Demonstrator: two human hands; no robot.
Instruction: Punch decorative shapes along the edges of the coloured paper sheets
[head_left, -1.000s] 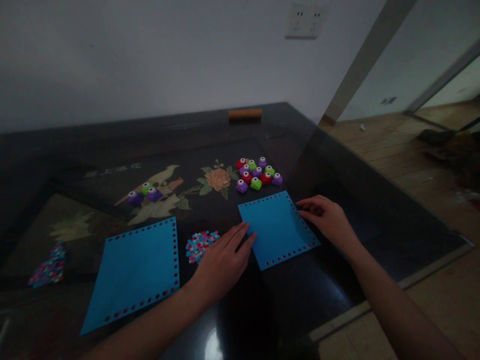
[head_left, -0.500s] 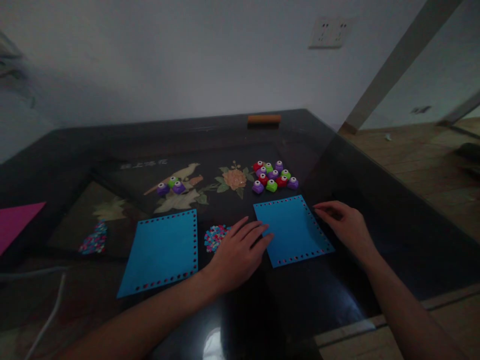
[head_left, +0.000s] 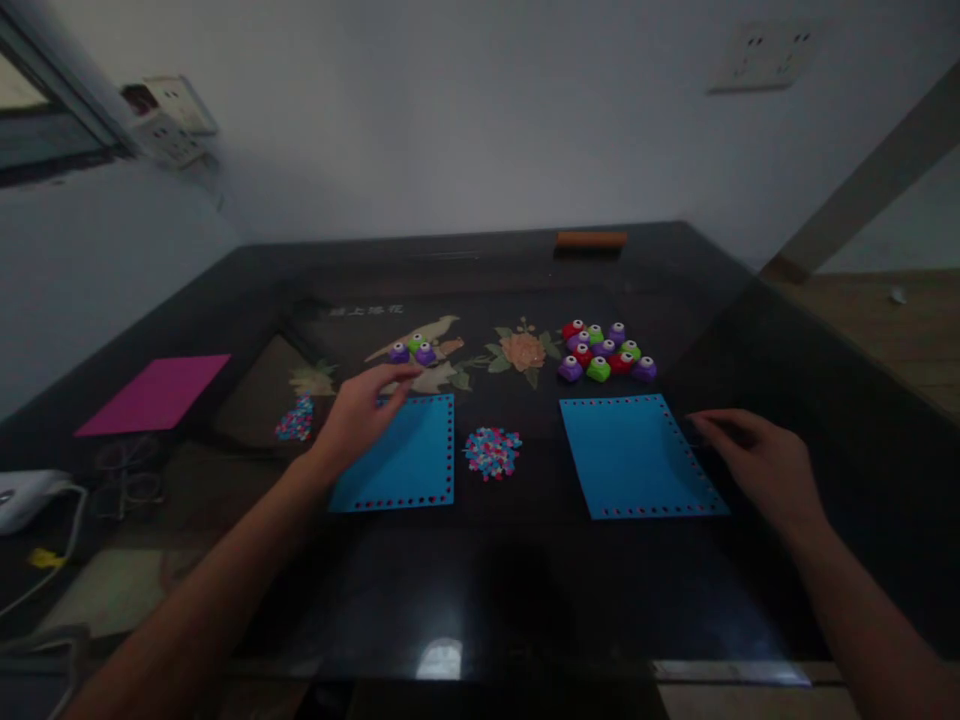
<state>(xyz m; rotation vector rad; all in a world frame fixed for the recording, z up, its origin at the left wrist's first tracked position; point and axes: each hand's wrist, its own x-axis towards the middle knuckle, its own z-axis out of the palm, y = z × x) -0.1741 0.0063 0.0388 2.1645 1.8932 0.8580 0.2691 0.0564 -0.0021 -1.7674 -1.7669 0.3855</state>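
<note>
My left hand (head_left: 367, 408) reaches over the upper left part of the left blue sheet (head_left: 416, 450), thumb and forefinger apart. Its fingertips are just in front of a small group of purple and green one-eyed toys (head_left: 424, 353). At the right edge of the right blue sheet (head_left: 637, 455), my right hand (head_left: 772, 465) has thumb and forefinger pinched together; what they hold, if anything, is too small to make out. Both sheets have rows of dark and reddish dots along some edges. Between them lies a pile of small pink, blue and white pieces (head_left: 493, 453).
Red, green and purple one-eyed toys (head_left: 600, 350) cluster behind the right sheet. A brown stick (head_left: 591, 240) lies near the wall. To the left are a pink sheet (head_left: 161, 392), a second small pile (head_left: 295, 420), glasses (head_left: 131, 480) and a white power strip (head_left: 26, 498).
My left hand has lifted off the right blue sheet's left edge and moved left to the other sheet. My right hand stays pinched beside the right sheet. The view has turned left.
</note>
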